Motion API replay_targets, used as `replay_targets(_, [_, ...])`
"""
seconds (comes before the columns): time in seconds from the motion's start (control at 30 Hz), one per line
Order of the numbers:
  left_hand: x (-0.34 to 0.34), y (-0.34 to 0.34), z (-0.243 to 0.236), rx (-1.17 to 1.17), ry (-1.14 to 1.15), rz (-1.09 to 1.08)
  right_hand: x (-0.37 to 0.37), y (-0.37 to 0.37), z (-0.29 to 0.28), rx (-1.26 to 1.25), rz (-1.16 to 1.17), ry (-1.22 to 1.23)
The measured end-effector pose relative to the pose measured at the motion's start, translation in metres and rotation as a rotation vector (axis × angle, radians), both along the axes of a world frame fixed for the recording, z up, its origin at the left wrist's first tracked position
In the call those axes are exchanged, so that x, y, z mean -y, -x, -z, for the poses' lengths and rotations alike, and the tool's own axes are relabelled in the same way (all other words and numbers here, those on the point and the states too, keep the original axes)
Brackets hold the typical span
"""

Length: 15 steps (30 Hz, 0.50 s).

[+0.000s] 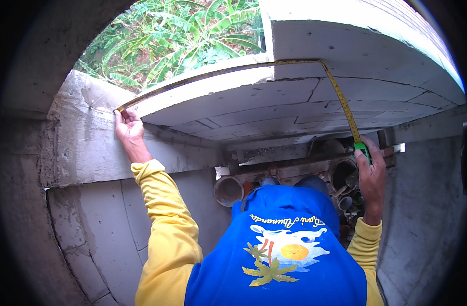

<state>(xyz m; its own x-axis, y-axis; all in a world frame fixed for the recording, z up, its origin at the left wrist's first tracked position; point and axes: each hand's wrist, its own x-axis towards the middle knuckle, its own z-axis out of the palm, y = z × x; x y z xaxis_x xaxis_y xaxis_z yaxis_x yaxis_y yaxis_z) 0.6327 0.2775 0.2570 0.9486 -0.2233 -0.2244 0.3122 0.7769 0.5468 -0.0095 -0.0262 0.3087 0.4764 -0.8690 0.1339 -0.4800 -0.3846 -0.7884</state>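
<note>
A yellow tape measure blade (208,76) runs along the top edge of a wall of pale blocks (254,102), then bends sharply down to its green case (362,150). My left hand (130,130) pinches the blade's end where the block wall meets a grey concrete column (98,132). Gripped in my right hand (372,176) is the green case, held away from the wall at the right. Between the two, the blade lies near the higher block step and kinks in front of it.
Below stand a round bucket (228,191) and several containers, including a dark bucket (342,173), beside a wooden plank (294,167). A grey side wall (422,204) rises at the right. Banana plants (187,41) show beyond the opening.
</note>
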Motion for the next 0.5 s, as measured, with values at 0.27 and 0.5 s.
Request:
replay_targets(0.27, [-0.013, -0.004, 0.006, 0.027, 0.019, -0.008, 0.001, -0.004, 0.004, -0.024, -0.030, -0.058])
replay_targets(0.5, [0.011, 0.022, -0.017, -0.025, 0.009, -0.092, 0.000, 0.006, 0.017, 0.025, -0.014, -0.128])
